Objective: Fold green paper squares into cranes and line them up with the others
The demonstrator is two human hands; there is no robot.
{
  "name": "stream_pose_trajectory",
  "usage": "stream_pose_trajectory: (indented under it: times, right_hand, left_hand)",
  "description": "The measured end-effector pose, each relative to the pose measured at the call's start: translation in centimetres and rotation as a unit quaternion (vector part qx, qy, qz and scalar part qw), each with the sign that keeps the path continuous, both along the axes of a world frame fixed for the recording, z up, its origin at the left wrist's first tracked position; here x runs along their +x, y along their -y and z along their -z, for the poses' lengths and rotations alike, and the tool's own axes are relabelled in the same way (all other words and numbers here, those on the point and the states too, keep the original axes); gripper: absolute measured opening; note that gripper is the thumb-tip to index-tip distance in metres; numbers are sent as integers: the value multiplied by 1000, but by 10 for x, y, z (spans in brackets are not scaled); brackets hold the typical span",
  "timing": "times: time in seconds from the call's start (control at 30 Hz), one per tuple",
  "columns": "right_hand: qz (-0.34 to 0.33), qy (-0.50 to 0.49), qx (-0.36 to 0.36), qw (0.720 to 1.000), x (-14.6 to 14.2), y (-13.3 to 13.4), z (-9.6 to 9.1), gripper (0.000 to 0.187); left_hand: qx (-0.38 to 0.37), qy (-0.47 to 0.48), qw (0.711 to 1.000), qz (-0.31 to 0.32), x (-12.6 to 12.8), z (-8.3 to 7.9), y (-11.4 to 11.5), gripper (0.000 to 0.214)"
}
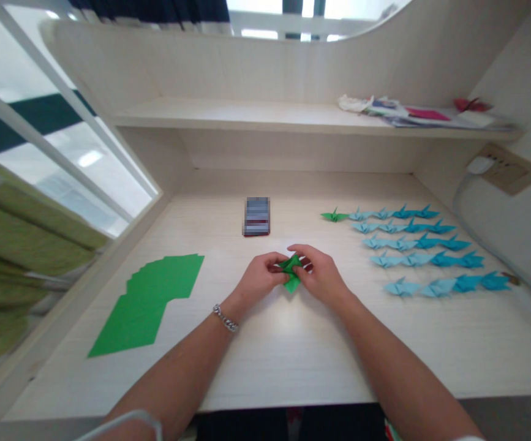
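A partly folded piece of green paper sits between my two hands just above the middle of the desk. My left hand pinches its left side, fingers closed on it. My right hand grips its right side with thumb and fingers closed. A silver bracelet is on my left wrist.
A fanned stack of green paper sheets lies at the left. A finished green crane and rows of several light and dark blue cranes fill the right. A blurred phone lies behind my hands. Papers rest on the shelf; a wall socket is at right.
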State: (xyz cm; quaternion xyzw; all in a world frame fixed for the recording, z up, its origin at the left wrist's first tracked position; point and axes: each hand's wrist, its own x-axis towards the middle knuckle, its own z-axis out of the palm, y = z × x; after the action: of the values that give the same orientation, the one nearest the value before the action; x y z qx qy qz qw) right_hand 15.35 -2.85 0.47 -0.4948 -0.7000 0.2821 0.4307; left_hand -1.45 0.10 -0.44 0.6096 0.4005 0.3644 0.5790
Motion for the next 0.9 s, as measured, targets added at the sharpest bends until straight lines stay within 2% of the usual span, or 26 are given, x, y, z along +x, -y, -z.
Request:
stream_pose_trajectory:
  times: [0.13, 0.23, 0.3, 0.47, 0.57, 0.63, 0.73, 0.83, 0.9]
  right_hand:
    - [10, 15, 14, 1000, 3, -3, 4, 32]
    - [20, 34, -7, 999, 2, -2, 6, 21]
    - [13, 39, -30, 999, 0, 0, 4, 20]
    - [-25, -5, -69, 997, -4, 4, 1, 19]
    - [8, -41, -67, 997, -4, -1, 6, 11]
    - [41, -89, -84, 992, -3, -6, 10, 12]
    - [65, -213, -137, 965, -2, -12, 12, 28]
    - [60, -307, -201, 928, -2, -14, 8, 43]
    - [51, -321, -216, 921, -2, -12, 5, 46]
  left_hand:
    - [5, 47, 998, -39, 0, -4, 0, 38]
    - [12, 47, 998, -30, -2, -5, 0, 39]
    - [19, 38, 999, -25, -2, -5, 0, 38]
    - [30, 28, 999, -21, -2, -4, 0, 36]
    - [24, 40, 999, -26, -4, -6, -1, 33]
    - [22, 47, 998, -38, -5, -7, -2, 31]
    - [37, 45, 998, -36, -8, -7, -3, 32]
    - [52, 30, 998, -8, -8, -2, -3, 38]
    - [66, 16, 998, 5, -7, 1, -1, 40]
